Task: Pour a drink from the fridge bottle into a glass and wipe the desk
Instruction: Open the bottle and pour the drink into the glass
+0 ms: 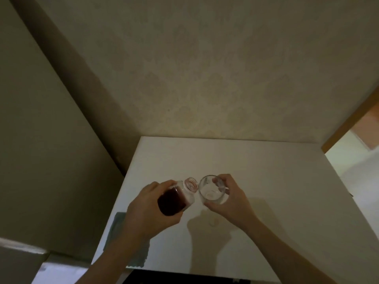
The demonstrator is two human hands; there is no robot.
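Dark-filled bottle (176, 198) tilts toward clear glass (212, 190).

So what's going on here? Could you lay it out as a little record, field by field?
left hand: holds the bottle, tilted, mouth toward the glass
bottle: cap off, dark drink inside
right hand: holds the glass above the desk
glass: looks empty, no drink flowing yet
desk: white, set against the wall
cloth: grey-green, flat at the desk's left edge, partly under the left arm
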